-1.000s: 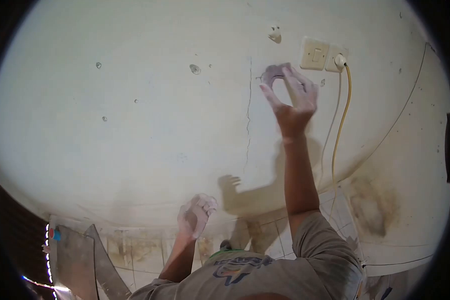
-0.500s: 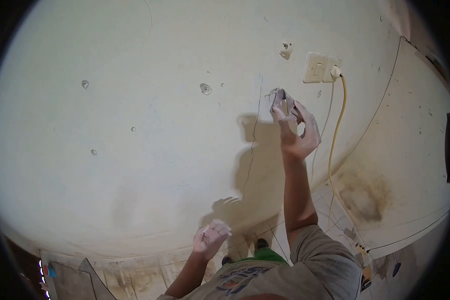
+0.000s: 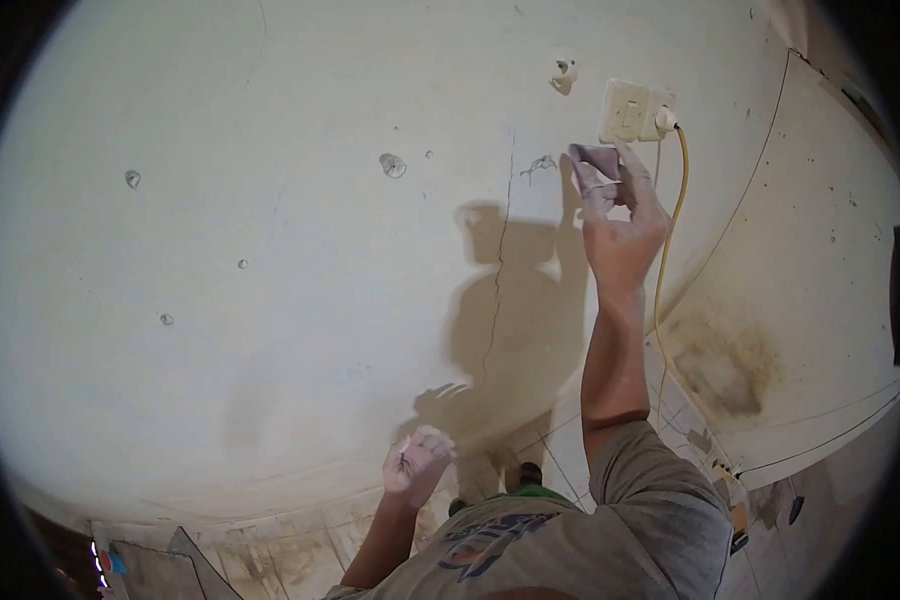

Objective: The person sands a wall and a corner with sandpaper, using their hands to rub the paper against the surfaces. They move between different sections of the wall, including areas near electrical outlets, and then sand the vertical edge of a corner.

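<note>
My right hand (image 3: 625, 230), dusty with white powder, is raised near the wall just below the switch plate (image 3: 625, 112). Its thumb and fingers pinch a folded piece of grey-purple sandpaper (image 3: 600, 158). A small scraped mark (image 3: 540, 165) on the pale wall (image 3: 320, 240) lies just left of the sandpaper, beside a long thin crack (image 3: 499, 270) running downward. Lower down, my left hand (image 3: 418, 465) is held in front of my body, whitened with dust and with its fingers curled. What it holds, if anything, is hidden.
A plug (image 3: 664, 121) with a yellow cord (image 3: 685, 190) sits in the socket beside the switch. Several chipped holes (image 3: 393, 165) mark the wall. Brown stains (image 3: 725, 370) spread low on the right-hand wall. A grey board (image 3: 160, 570) stands at the lower left.
My right hand has moved right and slightly up with the sandpaper, away from the scraped mark, which now shows fully. My left hand stays curled, almost in place. The view has shifted slightly.
</note>
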Demonstrator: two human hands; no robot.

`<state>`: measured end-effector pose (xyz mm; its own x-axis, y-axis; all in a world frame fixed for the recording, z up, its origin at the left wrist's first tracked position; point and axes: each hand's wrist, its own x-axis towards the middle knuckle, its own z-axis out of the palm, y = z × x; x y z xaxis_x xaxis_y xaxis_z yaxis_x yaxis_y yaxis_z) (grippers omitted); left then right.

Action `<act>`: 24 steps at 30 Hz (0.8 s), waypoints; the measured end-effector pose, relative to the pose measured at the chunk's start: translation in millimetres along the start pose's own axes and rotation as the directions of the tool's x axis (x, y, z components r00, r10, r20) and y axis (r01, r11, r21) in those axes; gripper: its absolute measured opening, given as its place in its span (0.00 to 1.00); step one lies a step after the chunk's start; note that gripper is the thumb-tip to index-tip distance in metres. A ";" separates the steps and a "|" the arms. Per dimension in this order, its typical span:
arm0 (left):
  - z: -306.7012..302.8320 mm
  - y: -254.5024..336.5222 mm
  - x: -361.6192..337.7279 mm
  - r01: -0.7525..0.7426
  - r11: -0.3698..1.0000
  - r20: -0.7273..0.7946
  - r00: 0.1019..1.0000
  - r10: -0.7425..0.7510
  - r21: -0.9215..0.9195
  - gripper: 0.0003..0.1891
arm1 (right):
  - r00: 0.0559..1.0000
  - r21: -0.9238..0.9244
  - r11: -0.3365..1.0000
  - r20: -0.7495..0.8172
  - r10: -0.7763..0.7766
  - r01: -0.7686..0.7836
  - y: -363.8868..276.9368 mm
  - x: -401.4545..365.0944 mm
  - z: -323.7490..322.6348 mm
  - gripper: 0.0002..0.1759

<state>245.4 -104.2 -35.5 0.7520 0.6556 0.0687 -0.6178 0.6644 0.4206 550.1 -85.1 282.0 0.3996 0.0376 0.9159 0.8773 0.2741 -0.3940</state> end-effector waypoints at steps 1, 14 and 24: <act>4.4 1.9 3.3 -0.019 1.000 0.001 1.000 0.019 0.011 0.26 | 0.999 0.020 0.999 -0.038 -0.026 0.027 3.6 4.0 -1.4 0.20; 20.0 5.8 18.3 0.025 0.997 -0.069 0.997 -0.020 0.074 0.23 | 0.966 0.229 0.969 0.214 -0.142 0.092 4.2 -7.0 -6.6 0.17; 43.5 -17.6 41.3 -0.008 0.998 -0.093 0.996 0.015 0.068 0.21 | 0.920 0.243 0.970 0.381 -0.094 -0.002 23.8 4.9 -4.8 0.19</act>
<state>297.3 -104.5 -0.7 0.7182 0.6958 -0.0094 -0.6069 0.6329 0.4807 574.2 -83.0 276.8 0.1836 0.3754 0.9085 0.7859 0.4990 -0.3651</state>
